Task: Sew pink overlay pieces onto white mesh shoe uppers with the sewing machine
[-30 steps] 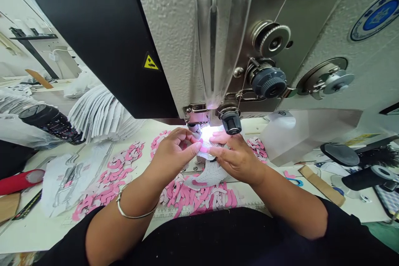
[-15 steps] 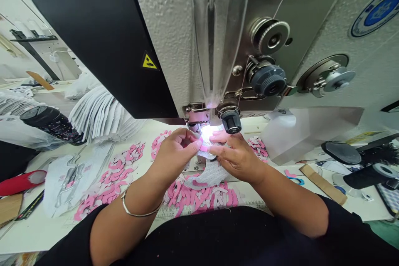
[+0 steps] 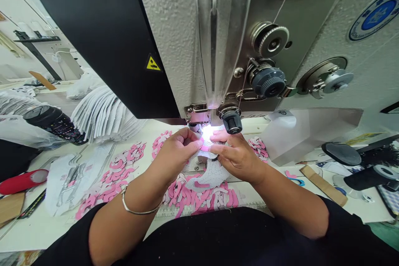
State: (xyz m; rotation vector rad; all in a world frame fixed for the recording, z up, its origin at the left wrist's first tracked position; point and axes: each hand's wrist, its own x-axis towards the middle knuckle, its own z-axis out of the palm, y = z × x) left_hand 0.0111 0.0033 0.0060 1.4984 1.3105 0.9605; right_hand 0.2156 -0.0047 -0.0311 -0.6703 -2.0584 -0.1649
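A grey mesh fabric piece (image 3: pixel 209 173) lies on the bed of the sewing machine (image 3: pixel 218 37), reaching under the lit presser foot (image 3: pixel 199 121). My left hand (image 3: pixel 177 153) is curled, its fingertips pinching a small pink strip (image 3: pixel 204 148) against the mesh. My right hand (image 3: pixel 236 154) meets it from the right, fingers pressed down on the same strip and mesh just in front of the needle. The fingertips of both hands touch.
Pink cut-out pieces (image 3: pixel 199 196) lie heaped along the table's near edge, and more pink pieces (image 3: pixel 121 170) to the left. A fanned stack of grey pieces (image 3: pixel 99 112) sits at the back left. A red object (image 3: pixel 21 179) and a dark patterned bottle (image 3: pixel 56 124) lie far left. Tape rolls (image 3: pixel 364 176) right.
Both hands stay at the presser foot with the strip; only the view has shifted slightly.
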